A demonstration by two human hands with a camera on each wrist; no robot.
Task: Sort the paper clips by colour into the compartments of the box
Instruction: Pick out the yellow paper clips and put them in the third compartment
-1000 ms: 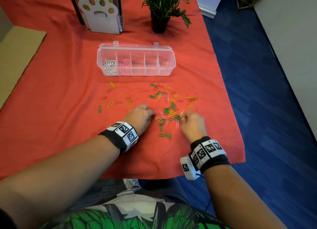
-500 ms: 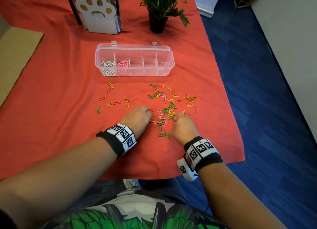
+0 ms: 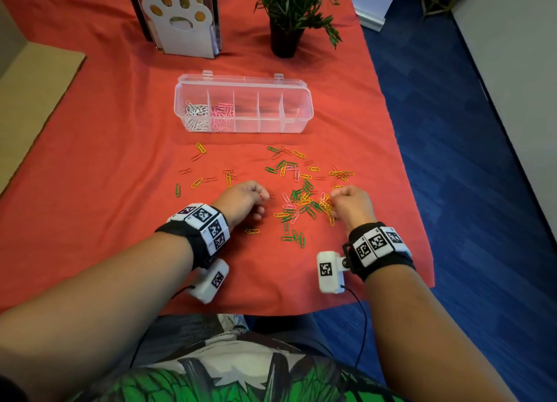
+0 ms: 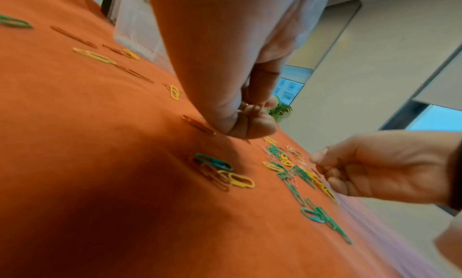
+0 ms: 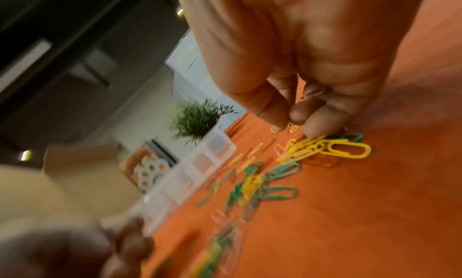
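Observation:
A clear box (image 3: 303, 100) with several compartments lies beyond the clips; white clips (image 3: 196, 116) fill its leftmost compartment and pink clips (image 3: 223, 115) the second. Green, yellow, pink and red clips (image 3: 304, 199) lie scattered on the red cloth. My left hand (image 3: 261, 195) hovers at the pile's left edge, its curled fingers pinching thin pale clips (image 4: 257, 105). At the pile's right edge my right hand (image 3: 334, 194) has its fingertips (image 5: 315, 128) down on yellow clips (image 5: 325, 148), with a pink clip (image 5: 312, 93) tucked in its curled fingers.
A paw-print holder (image 3: 180, 18) and a potted plant (image 3: 286, 15) stand behind the box. Loose clips (image 3: 199, 181) trail off to the left. The table's right edge (image 3: 404, 190) drops to blue floor close to my right hand. Cardboard (image 3: 30, 100) lies at the left.
My right hand reached left into the pile, then came back to its right side. My left hand lifted slightly, uncovering a yellow clip beneath the wrist.

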